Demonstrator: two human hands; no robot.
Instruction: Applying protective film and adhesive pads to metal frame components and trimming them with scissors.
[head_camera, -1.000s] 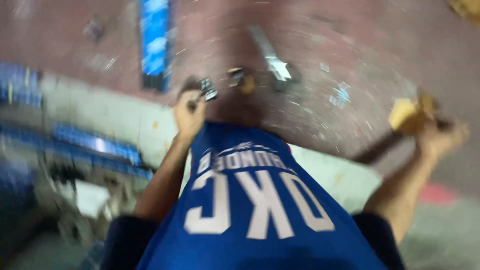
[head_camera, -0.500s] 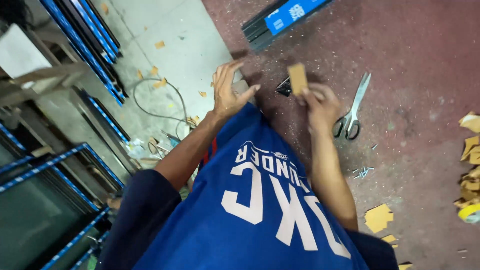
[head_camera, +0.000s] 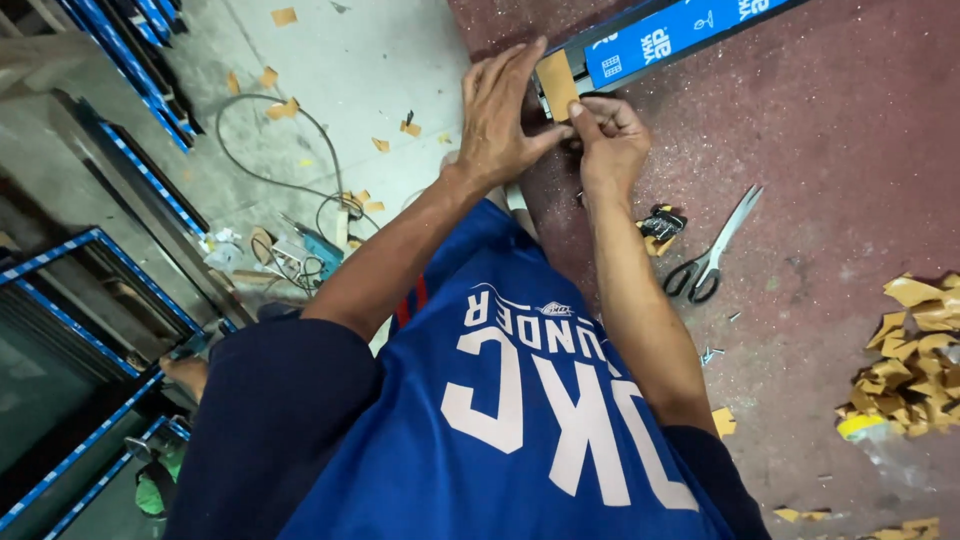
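Note:
My left hand (head_camera: 505, 115) and my right hand (head_camera: 605, 140) meet over the end of a long blue-wrapped metal bar (head_camera: 680, 30) lying on the dark red table top. Between them they hold a small brown cardboard piece (head_camera: 556, 82) against the bar's end. The left fingers spread along the piece's left side, with the thumb pinching its lower edge. Thumb and forefinger of the right hand pinch its lower right corner. I wear a blue jersey with white letters.
Scissors (head_camera: 712, 250) and a small black and yellow tool (head_camera: 662, 225) lie right of my right forearm. A heap of brown tape scraps (head_camera: 915, 360) sits at the right edge. Blue-taped frames (head_camera: 120, 290) stand at the left, with cables (head_camera: 290, 170) and scraps on the floor.
The view has steadied and moved closer. My hands have come together from apart, and the cardboard piece that my right hand held is now pinched by both at the bar's end.

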